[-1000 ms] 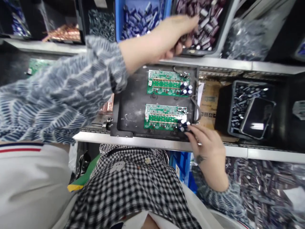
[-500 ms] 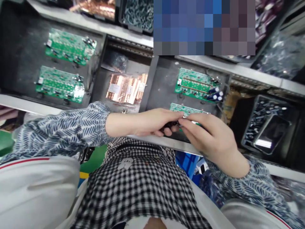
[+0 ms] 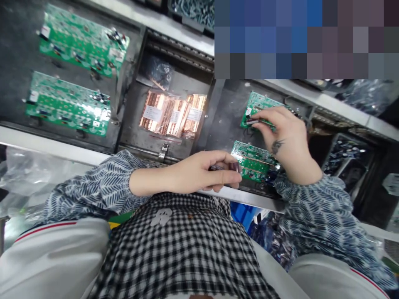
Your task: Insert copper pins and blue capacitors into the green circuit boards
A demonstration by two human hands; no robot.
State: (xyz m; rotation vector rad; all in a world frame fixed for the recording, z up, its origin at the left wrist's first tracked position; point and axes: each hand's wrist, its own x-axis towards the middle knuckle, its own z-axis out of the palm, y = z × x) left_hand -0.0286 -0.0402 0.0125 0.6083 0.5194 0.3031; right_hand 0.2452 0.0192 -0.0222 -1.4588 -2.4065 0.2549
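Note:
My left hand (image 3: 215,172) is closed around several small dark purplish-brown parts (image 3: 234,167), held low in front of the work surface. They look block-shaped and glossy; their kind is unclear. Beside those fingers lies a green circuit board (image 3: 252,160) with copper-coloured strips along it. Farther back, my right hand (image 3: 282,131) pinches a small slim part (image 3: 253,122) at the left end of a second green circuit board (image 3: 264,99). This hand covers much of that board. I cannot tell whether the part is seated in it.
On the left tray lie two more circuit boards, an upper one (image 3: 77,45) and a lower one (image 3: 65,104). Bagged copper strips (image 3: 170,114) fill the middle compartment. A bin of small parts (image 3: 191,14) stands behind, and another bin (image 3: 346,155) at right.
My hands have moved apart. The right one has gone up and away to the farther board with a small part; the left stays near the nearer board. The view has shifted.

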